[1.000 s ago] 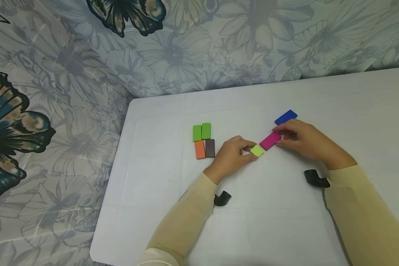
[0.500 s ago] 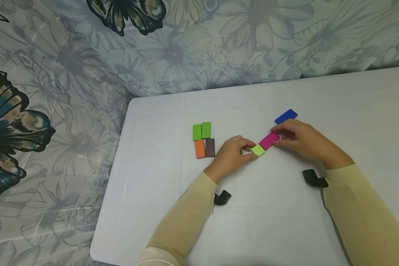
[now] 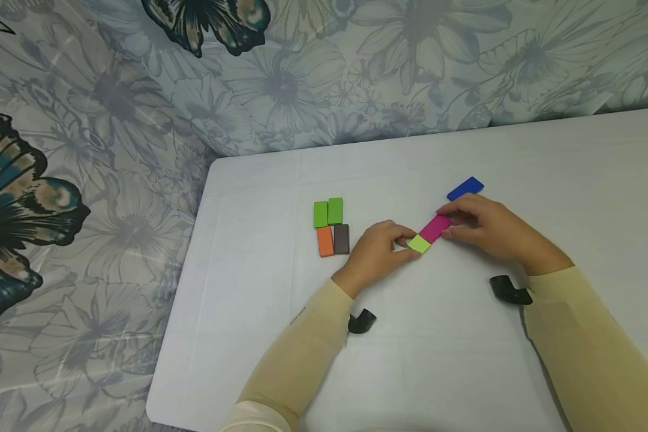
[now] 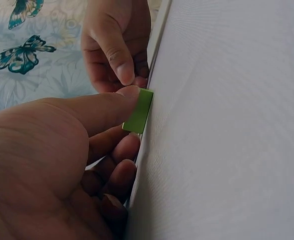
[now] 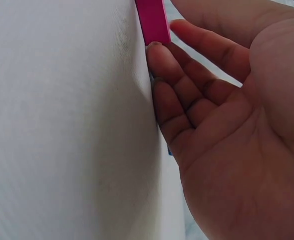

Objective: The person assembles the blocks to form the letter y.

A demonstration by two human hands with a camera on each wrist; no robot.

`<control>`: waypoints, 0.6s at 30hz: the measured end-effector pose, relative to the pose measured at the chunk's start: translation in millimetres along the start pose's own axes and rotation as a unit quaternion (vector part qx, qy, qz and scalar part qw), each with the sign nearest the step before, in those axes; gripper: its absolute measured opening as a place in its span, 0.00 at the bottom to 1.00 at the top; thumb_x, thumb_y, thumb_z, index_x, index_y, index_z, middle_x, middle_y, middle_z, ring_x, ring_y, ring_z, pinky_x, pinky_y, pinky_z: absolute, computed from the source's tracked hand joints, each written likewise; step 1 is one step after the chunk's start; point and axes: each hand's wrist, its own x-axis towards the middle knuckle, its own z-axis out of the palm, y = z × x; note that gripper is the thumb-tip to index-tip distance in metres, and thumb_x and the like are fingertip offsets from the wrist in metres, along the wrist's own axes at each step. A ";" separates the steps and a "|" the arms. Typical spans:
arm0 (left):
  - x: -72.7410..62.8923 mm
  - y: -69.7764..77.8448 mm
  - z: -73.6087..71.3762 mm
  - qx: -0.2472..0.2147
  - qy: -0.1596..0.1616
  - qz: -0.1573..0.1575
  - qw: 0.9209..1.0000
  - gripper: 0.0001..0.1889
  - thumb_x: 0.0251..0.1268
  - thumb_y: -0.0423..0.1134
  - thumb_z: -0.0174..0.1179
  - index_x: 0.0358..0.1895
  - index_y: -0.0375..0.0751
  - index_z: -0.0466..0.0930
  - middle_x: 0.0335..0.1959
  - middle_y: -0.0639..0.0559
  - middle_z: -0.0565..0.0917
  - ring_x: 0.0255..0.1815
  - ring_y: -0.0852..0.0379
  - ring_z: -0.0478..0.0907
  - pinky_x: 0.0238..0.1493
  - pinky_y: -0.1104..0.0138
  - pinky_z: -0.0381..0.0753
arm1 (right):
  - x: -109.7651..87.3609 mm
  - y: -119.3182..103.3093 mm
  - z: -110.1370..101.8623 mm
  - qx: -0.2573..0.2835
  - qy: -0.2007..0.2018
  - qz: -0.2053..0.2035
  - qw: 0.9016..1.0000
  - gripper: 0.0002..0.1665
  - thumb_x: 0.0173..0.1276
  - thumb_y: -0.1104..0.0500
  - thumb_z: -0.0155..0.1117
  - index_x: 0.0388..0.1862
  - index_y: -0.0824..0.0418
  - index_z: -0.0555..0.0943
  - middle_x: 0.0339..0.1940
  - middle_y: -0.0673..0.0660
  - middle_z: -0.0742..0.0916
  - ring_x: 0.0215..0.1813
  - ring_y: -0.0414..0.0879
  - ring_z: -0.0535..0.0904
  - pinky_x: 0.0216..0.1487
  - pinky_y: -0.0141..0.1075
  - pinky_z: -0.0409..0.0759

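Right of centre in the head view, we see a lime block [image 3: 419,243] and a magenta block [image 3: 435,228] lying end to end and touching, in a line that slants up to the right. We find the left hand [image 3: 375,255] pinching the lime block between thumb and fingers, at the line's lower-left end. The right hand [image 3: 483,225] pinches the magenta block at the upper-right end. Just above that hand we see a blue block [image 3: 465,187], its lower edge partly hidden by the fingers.

Left of the left hand, near the middle of the frame, we count four more blocks in a close cluster: two green blocks [image 3: 321,214] side by side on top, with an orange block [image 3: 325,241] at lower left and a dark block [image 3: 341,239] at lower right. Under everything we see a white table [image 3: 248,336]; beyond it, butterfly-patterned wallpaper [image 3: 281,90] fills the upper and left parts.
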 end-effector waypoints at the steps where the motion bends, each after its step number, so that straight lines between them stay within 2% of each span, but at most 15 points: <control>1: 0.2 0.2 0.2 0.001 -0.001 -0.002 1.000 0.19 0.71 0.44 0.78 0.61 0.44 0.91 0.38 0.61 0.80 0.36 0.64 0.73 0.39 0.76 0.72 | -0.1 -0.1 0.0 0.001 0.001 -0.002 1.000 0.25 0.74 0.62 0.79 0.66 0.65 0.85 0.57 0.60 0.86 0.55 0.54 0.81 0.52 0.33 0.77; 6: 0.7 0.2 1.2 0.003 -0.001 -0.006 1.000 0.19 0.71 0.44 0.78 0.60 0.44 0.90 0.38 0.62 0.80 0.37 0.64 0.73 0.39 0.76 0.72 | -0.7 -1.2 0.3 0.007 0.004 -0.009 1.000 0.24 0.73 0.63 0.78 0.65 0.66 0.85 0.55 0.60 0.86 0.54 0.54 0.81 0.50 0.29 0.76; 18: -0.1 -0.5 1.2 -0.003 0.003 -0.002 1.000 0.19 0.70 0.45 0.78 0.59 0.44 0.90 0.38 0.62 0.80 0.37 0.64 0.73 0.39 0.75 0.73 | -0.1 -1.9 1.0 0.013 0.000 0.003 1.000 0.24 0.73 0.62 0.79 0.65 0.66 0.85 0.54 0.59 0.86 0.54 0.54 0.80 0.50 0.30 0.76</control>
